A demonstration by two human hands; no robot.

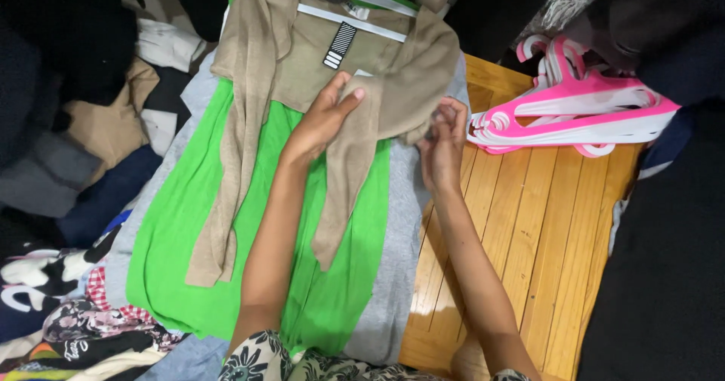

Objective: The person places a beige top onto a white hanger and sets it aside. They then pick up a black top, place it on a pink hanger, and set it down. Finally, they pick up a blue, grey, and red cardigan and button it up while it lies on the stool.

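Patterned cloth point(264, 362): black-and-white floral print at the near edge, under both forearms.
Floor point(521, 237): wooden boards, bare on the right side.
Grey garment point(393, 275): spread flat, lowest layer of the stack.
Green garment point(181, 237): laid flat on the grey one, running away from the viewer.
Left hand point(321, 120): fingers extended, released, pressing flat on the beige garment near its middle.
Right hand point(442, 143): fingers curled, pinching the beige garment's right edge.
Beige garment point(302, 56): knit top lying over the far part of the green one; two long strips hang down toward the viewer; a striped tag sits near its neck.
Pink hangers point(574, 113): stacked bundle on the floor, right of the beige garment, near the right hand but apart.
Clothes pile point(91, 124): mixed dark and tan items at left.
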